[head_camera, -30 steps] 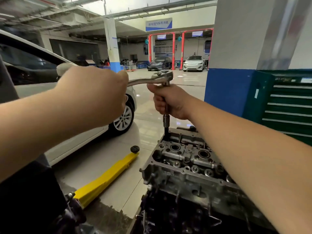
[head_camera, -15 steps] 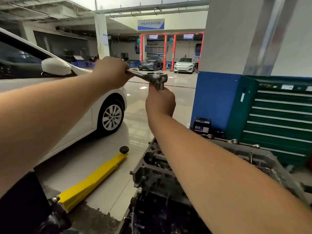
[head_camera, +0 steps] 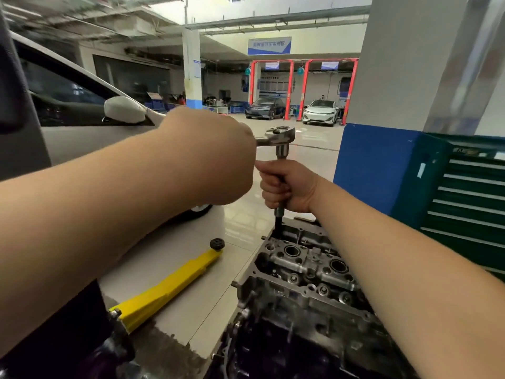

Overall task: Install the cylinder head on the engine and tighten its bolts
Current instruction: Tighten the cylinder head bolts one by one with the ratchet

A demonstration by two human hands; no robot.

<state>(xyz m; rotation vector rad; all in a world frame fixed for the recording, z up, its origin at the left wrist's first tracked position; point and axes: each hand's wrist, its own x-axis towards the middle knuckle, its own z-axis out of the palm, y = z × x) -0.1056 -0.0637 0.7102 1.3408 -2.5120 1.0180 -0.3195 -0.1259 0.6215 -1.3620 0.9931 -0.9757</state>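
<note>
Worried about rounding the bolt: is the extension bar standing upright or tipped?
Roughly upright: the extension bar runs straight down from the ratchet head through the right hand into the cylinder head.

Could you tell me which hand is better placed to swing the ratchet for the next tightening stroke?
Left. The left hand grips the ratchet handle, giving leverage. The right hand holds the upright extension bar steady over the cylinder head.

This is a car repair workshop, a large indoor hall with a glossy tiled floor [head_camera: 308,149]. Red steel vehicle lifts [head_camera: 289,88] frame bays holding a dark grey car [head_camera: 263,108] and a white car [head_camera: 319,112]. Nearby stand a green metal tool cabinet with drawers [head_camera: 470,198], a yellow floor jack [head_camera: 169,285] and a bare grey metal engine [head_camera: 300,274].
</note>
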